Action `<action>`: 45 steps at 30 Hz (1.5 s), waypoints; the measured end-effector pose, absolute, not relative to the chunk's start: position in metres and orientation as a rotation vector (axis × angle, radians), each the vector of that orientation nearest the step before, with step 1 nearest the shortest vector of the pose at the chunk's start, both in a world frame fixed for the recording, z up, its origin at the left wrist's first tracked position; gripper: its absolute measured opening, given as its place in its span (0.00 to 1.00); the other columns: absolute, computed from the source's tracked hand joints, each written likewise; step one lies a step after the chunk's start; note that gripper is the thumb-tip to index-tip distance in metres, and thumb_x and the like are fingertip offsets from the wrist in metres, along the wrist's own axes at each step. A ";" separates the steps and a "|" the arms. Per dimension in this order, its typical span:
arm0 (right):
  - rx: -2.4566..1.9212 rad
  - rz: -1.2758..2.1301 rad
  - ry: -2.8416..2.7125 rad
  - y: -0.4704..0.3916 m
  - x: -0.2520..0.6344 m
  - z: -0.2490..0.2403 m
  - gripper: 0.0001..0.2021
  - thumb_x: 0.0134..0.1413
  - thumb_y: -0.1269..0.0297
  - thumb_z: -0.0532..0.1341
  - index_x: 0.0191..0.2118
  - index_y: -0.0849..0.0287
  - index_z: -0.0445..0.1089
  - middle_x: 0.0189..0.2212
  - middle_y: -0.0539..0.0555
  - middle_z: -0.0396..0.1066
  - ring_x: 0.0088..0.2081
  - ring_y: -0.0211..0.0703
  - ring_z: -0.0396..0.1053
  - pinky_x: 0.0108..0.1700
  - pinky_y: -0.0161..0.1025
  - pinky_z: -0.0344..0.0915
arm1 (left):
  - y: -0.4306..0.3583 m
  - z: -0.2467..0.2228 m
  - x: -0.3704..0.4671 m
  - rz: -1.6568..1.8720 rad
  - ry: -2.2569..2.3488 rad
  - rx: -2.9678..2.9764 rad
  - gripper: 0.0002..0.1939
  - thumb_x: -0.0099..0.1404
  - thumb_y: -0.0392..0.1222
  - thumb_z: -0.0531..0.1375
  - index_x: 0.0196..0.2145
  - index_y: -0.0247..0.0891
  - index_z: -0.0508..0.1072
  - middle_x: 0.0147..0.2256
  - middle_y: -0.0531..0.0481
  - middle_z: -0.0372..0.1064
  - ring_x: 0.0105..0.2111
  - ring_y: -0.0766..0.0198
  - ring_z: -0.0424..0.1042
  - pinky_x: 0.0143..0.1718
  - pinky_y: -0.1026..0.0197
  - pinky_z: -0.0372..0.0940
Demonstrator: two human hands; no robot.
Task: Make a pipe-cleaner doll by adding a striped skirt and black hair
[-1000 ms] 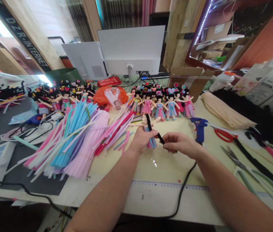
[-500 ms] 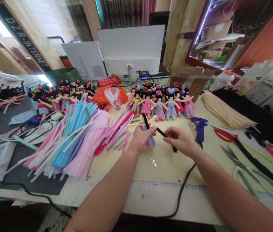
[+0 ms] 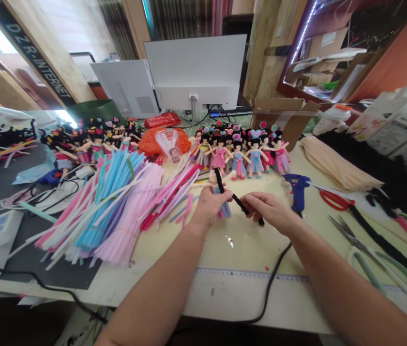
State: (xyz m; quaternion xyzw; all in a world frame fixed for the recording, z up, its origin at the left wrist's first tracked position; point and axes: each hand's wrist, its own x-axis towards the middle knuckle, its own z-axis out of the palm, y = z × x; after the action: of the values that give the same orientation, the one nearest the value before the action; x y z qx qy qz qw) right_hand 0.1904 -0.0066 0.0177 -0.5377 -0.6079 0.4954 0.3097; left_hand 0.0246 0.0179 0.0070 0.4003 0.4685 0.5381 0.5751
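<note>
My left hand [image 3: 209, 206] is closed around a small pipe-cleaner doll [image 3: 226, 209] with a cream head and arms and a blue and pink skirt. A black pipe cleaner [image 3: 240, 204] lies against the doll's head, bends near my left thumb and runs down to the right. My right hand [image 3: 266, 209] pinches its lower stretch between thumb and fingers, and the dark tip shows below the fingers. Part of the doll's body is hidden by my left fingers.
Bundles of coloured pipe cleaners [image 3: 111, 206] lie to the left. Finished dolls [image 3: 237, 161] stand at the back. On the right are a blue glue gun [image 3: 297, 190], scissors [image 3: 367, 252], red-handled scissors [image 3: 335, 199] and cream pipe cleaners [image 3: 338, 163]. A black cable [image 3: 272, 288] crosses the front edge.
My right fingers have shifted slightly along the black pipe cleaner, and more of it shows between my hands. My left hand and the doll have barely moved.
</note>
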 end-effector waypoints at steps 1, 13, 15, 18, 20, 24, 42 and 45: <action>-1.415 1.340 -1.598 -0.007 0.191 0.019 0.18 0.50 0.49 0.57 0.34 0.60 0.73 0.25 0.53 0.71 0.26 0.37 0.67 0.26 0.34 0.63 | 0.018 0.007 0.025 1.254 1.102 0.947 0.11 0.46 0.34 0.67 0.28 0.35 0.70 0.23 0.55 0.68 0.23 0.68 0.69 0.28 0.64 0.64; -1.481 1.420 -1.543 -0.007 0.187 0.018 0.12 0.39 0.55 0.65 0.24 0.59 0.68 0.20 0.50 0.68 0.20 0.33 0.61 0.21 0.32 0.54 | 0.016 0.010 0.025 1.226 1.105 1.038 0.08 0.48 0.33 0.64 0.28 0.35 0.70 0.23 0.56 0.67 0.24 0.69 0.68 0.32 0.64 0.64; -1.491 1.424 -1.556 -0.007 0.186 0.019 0.12 0.39 0.55 0.65 0.23 0.59 0.67 0.19 0.49 0.67 0.19 0.32 0.60 0.20 0.32 0.53 | 0.016 0.010 0.025 1.220 1.119 1.071 0.07 0.48 0.32 0.64 0.27 0.35 0.70 0.23 0.56 0.68 0.25 0.69 0.68 0.33 0.64 0.64; -1.491 1.440 -1.557 -0.008 0.186 0.019 0.12 0.38 0.56 0.65 0.22 0.59 0.66 0.18 0.48 0.66 0.19 0.31 0.59 0.20 0.32 0.52 | 0.015 0.011 0.025 1.220 1.141 1.119 0.08 0.47 0.31 0.65 0.28 0.35 0.71 0.24 0.56 0.68 0.26 0.69 0.68 0.34 0.64 0.63; -1.488 1.446 -1.558 -0.008 0.185 0.019 0.12 0.38 0.56 0.65 0.21 0.59 0.66 0.17 0.47 0.65 0.18 0.31 0.58 0.20 0.32 0.52 | 0.015 0.010 0.025 1.218 1.148 1.142 0.08 0.47 0.32 0.65 0.28 0.36 0.71 0.24 0.56 0.68 0.27 0.68 0.68 0.35 0.64 0.63; -1.474 1.458 -1.535 -0.008 0.184 0.020 0.12 0.38 0.56 0.65 0.23 0.60 0.66 0.18 0.47 0.66 0.19 0.31 0.60 0.21 0.32 0.53 | 0.015 0.011 0.025 1.232 1.146 1.133 0.07 0.47 0.32 0.65 0.27 0.35 0.71 0.25 0.55 0.68 0.27 0.68 0.68 0.34 0.64 0.64; -1.470 1.290 -1.687 -0.004 0.184 0.007 0.11 0.40 0.56 0.62 0.20 0.58 0.64 0.16 0.45 0.62 0.18 0.31 0.53 0.20 0.31 0.49 | 0.010 0.016 0.024 1.147 1.061 0.914 0.14 0.47 0.32 0.67 0.33 0.35 0.71 0.21 0.57 0.67 0.21 0.69 0.67 0.25 0.65 0.62; -1.457 1.252 -1.720 -0.004 0.184 0.008 0.11 0.40 0.55 0.62 0.21 0.57 0.64 0.17 0.46 0.62 0.19 0.32 0.53 0.21 0.32 0.50 | 0.008 0.021 0.023 1.113 1.022 0.870 0.14 0.46 0.32 0.67 0.32 0.36 0.70 0.19 0.58 0.66 0.19 0.69 0.66 0.23 0.66 0.61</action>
State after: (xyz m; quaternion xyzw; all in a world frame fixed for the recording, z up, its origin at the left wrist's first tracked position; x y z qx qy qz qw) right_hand 0.1844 -0.0042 0.0080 -0.5427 -0.6407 0.4664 0.2781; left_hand 0.0232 0.0082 0.0207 0.3822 0.4485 0.4887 0.6434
